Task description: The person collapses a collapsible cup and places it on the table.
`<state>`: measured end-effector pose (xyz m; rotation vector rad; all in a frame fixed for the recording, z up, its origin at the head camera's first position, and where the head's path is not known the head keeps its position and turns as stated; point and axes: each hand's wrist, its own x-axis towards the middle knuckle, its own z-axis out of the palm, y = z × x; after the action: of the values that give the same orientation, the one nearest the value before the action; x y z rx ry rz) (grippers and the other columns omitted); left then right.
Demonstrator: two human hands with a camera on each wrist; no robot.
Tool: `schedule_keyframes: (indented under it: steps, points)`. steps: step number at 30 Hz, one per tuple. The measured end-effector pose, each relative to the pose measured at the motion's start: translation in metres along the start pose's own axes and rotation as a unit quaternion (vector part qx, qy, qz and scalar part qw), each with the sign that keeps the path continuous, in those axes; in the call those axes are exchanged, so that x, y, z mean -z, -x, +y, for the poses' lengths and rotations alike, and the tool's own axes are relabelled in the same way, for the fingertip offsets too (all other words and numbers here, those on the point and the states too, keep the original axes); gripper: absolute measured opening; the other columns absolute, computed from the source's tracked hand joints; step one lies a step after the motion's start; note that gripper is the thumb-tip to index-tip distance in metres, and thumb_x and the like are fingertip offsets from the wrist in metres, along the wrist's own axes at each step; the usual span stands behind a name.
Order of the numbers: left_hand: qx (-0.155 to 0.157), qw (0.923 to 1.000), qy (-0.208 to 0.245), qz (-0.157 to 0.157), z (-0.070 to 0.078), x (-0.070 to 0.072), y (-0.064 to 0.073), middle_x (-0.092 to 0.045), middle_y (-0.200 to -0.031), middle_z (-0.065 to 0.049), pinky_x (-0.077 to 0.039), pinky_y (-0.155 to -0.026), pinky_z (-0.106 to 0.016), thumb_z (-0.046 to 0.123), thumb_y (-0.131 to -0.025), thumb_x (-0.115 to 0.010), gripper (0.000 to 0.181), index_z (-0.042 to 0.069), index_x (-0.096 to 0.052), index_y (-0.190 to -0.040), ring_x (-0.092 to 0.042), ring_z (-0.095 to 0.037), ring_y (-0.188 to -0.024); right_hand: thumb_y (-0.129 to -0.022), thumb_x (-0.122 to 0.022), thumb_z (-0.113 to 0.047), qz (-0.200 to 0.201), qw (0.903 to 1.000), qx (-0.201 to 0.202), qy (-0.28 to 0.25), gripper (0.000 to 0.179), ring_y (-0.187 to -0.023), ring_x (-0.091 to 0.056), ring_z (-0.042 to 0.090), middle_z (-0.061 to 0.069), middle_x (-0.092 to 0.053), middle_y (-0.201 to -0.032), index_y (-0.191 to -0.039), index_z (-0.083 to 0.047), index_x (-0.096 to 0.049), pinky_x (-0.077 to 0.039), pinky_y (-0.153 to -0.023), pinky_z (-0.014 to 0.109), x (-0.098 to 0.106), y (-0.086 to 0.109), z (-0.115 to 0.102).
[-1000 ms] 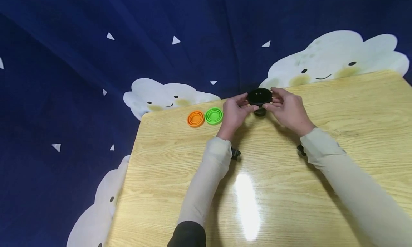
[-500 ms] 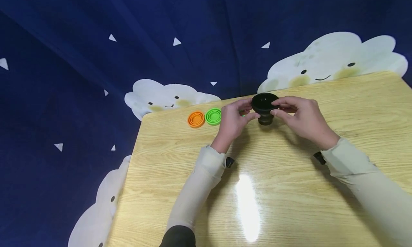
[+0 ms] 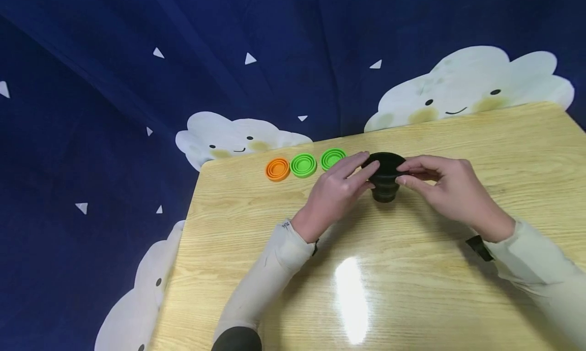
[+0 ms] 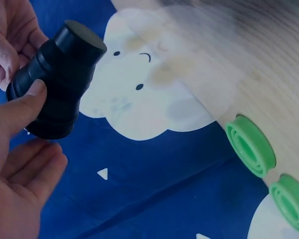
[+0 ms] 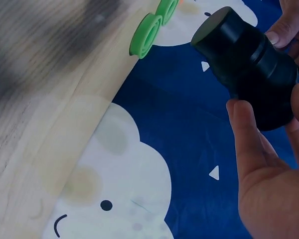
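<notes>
A black collapsible cup [image 3: 384, 191], drawn out to a stepped, tapering shape, is held between both hands with its wide mouth up in the head view. My left hand [image 3: 330, 196] grips its left side, fingers at the rim and the thumb on the wall, as the left wrist view shows. On the other side my right hand [image 3: 458, 191] pinches the rim between thumb and fingers. The cup's narrow base [image 4: 87, 35] shows in the left wrist view. In the right wrist view, the right fingers [image 5: 246, 134] lie against the cup.
Left of the hands, a collapsed orange cup [image 3: 277, 169] and two collapsed green cups, one in the middle [image 3: 303, 165] and one nearest the left hand [image 3: 333, 159], lie in a row. Behind the wooden table [image 3: 220, 229] hangs a dark blue cloud-patterned curtain [image 3: 256, 86].
The black cup has come nearer and slightly right, and its stepped wall has lengthened from nearly flat. Both hands moved with it, uncovering the second green cup.
</notes>
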<state>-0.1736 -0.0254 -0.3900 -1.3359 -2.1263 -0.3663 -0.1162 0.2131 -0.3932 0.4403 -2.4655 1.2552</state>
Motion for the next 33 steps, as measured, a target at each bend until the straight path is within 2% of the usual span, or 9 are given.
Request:
schedule_keyframes:
  steps: [5, 6, 8, 10, 13, 16, 18, 25, 33]
  points:
    - [-0.037, 0.9993, -0.010, -0.007, 0.005, 0.005, 0.002, -0.068, -0.125, -0.013, -0.038, -0.110, -0.023, 0.025, -0.096, -0.070, 0.029, 0.007, -0.075, -0.118, -0.064, -0.022, -0.118, -0.083, -0.084, -0.005, -0.003, 0.9996, 0.022, 0.019, 0.024, -0.088, -0.070, 0.003, -0.004, -0.074, -0.103, -0.103, -0.017, -0.077, -0.051, -0.078, 0.008, 0.002, 0.007, -0.005]
    - [-0.040, 0.9992, -0.008, -0.007, 0.005, 0.006, 0.002, -0.068, -0.124, -0.012, -0.038, -0.110, -0.023, 0.024, -0.096, -0.070, 0.028, 0.006, -0.075, -0.117, -0.064, -0.022, -0.118, -0.082, -0.085, -0.007, -0.002, 0.9988, 0.034, 0.035, 0.025, -0.088, -0.071, 0.007, -0.002, -0.074, -0.107, -0.104, -0.017, -0.077, -0.051, -0.077, 0.007, 0.002, 0.008, -0.005]
    - [-0.045, 0.9989, -0.008, -0.006, 0.006, 0.006, 0.002, -0.069, -0.123, -0.013, -0.038, -0.110, -0.024, 0.024, -0.097, -0.070, 0.026, 0.005, -0.075, -0.114, -0.064, -0.022, -0.118, -0.081, -0.086, -0.013, 0.006, 0.9946, 0.074, 0.072, 0.028, -0.095, -0.072, 0.018, 0.003, -0.072, -0.116, -0.107, -0.014, -0.077, -0.055, -0.078, 0.016, 0.004, 0.009, -0.007]
    - [-0.049, 0.9987, -0.009, -0.003, 0.008, 0.007, 0.002, -0.070, -0.121, -0.013, -0.039, -0.110, -0.024, 0.023, -0.097, -0.069, 0.025, 0.004, -0.075, -0.112, -0.064, -0.023, -0.118, -0.087, -0.081, -0.030, 0.019, 0.9850, 0.126, 0.116, 0.031, -0.101, -0.070, 0.027, 0.009, -0.069, -0.125, -0.111, -0.011, -0.077, -0.058, -0.081, 0.030, 0.006, 0.009, -0.008]
    - [-0.052, 0.9986, -0.011, 0.000, 0.009, 0.009, 0.001, -0.071, -0.120, -0.012, -0.039, -0.109, -0.024, 0.023, -0.098, -0.069, 0.024, 0.004, -0.075, -0.111, -0.065, -0.023, -0.116, -0.097, -0.064, -0.050, 0.037, 0.9625, 0.210, 0.168, 0.049, -0.109, -0.066, 0.036, 0.016, -0.066, -0.128, -0.114, -0.006, -0.075, -0.056, -0.080, 0.052, 0.008, 0.008, -0.013]
    - [-0.055, 0.9984, -0.013, 0.002, 0.011, 0.010, 0.001, -0.071, -0.119, -0.013, -0.039, -0.109, -0.024, 0.022, -0.098, -0.069, 0.023, 0.004, -0.075, -0.110, -0.065, -0.023, -0.116, -0.104, -0.048, -0.052, 0.037, 0.9463, 0.263, 0.184, 0.056, -0.105, -0.066, 0.036, 0.018, -0.067, -0.121, -0.112, -0.003, -0.074, -0.056, -0.081, 0.056, 0.008, 0.007, -0.017]
    - [-0.058, 0.9982, -0.015, 0.005, 0.012, 0.011, 0.001, -0.071, -0.119, -0.013, -0.039, -0.109, -0.024, 0.021, -0.098, -0.070, 0.022, 0.003, -0.075, -0.110, -0.065, -0.023, -0.116, -0.105, -0.046, -0.050, 0.034, 0.9418, 0.278, 0.186, 0.056, -0.102, -0.066, 0.035, 0.018, -0.068, -0.117, -0.110, -0.002, -0.074, -0.056, -0.081, 0.055, 0.007, 0.007, -0.018]
    - [-0.069, 0.9969, -0.036, 0.014, 0.014, 0.012, 0.000, -0.072, -0.115, -0.012, -0.039, -0.110, -0.025, 0.020, -0.098, -0.069, 0.020, 0.003, -0.075, -0.107, -0.066, -0.022, -0.115, -0.107, -0.042, -0.043, 0.027, 0.9372, 0.288, 0.194, 0.054, -0.099, -0.066, 0.036, 0.019, -0.068, -0.112, -0.106, 0.001, -0.073, -0.057, -0.079, 0.055, 0.008, 0.008, -0.020]
    - [-0.092, 0.9945, -0.050, 0.012, 0.017, 0.013, -0.002, -0.074, -0.110, -0.011, -0.041, -0.107, -0.026, 0.011, -0.098, -0.064, 0.014, 0.000, -0.071, -0.103, -0.068, -0.022, -0.110, -0.105, -0.044, -0.034, 0.035, 0.9231, 0.315, 0.218, 0.048, -0.085, -0.068, 0.035, 0.020, -0.070, -0.098, -0.091, 0.004, -0.071, -0.060, -0.072, 0.052, 0.009, 0.004, -0.028]
